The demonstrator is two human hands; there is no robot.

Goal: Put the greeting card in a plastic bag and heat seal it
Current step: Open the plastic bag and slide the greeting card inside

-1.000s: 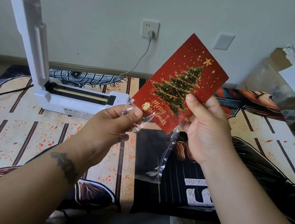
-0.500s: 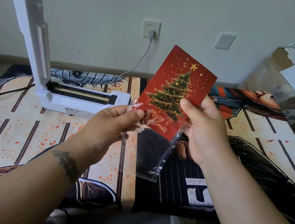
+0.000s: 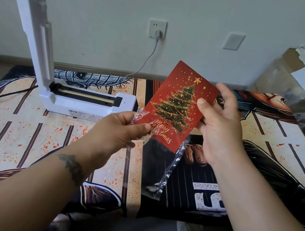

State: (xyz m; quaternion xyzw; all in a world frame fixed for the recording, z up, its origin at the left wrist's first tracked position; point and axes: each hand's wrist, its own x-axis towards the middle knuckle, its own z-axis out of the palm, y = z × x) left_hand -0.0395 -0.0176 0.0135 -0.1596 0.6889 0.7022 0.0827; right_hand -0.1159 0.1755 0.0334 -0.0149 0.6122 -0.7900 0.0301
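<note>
Card [image 3: 176, 107] now lower into bag [image 3: 166, 176], both hands' fingers [image 3: 142, 127] pinching; open sealer [image 3: 83, 101] well behind.

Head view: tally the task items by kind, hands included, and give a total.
Greeting card: 1
Plastic bag: 1
Heat sealer, lid up: 1
Hands: 2, left hand and right hand
Total: 5

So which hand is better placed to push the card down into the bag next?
The right hand. It grips the greeting card by its upper edge, free to slide it downward, while the left hand is busy pinching the plastic bag mouth at the card's lower corner.
</note>
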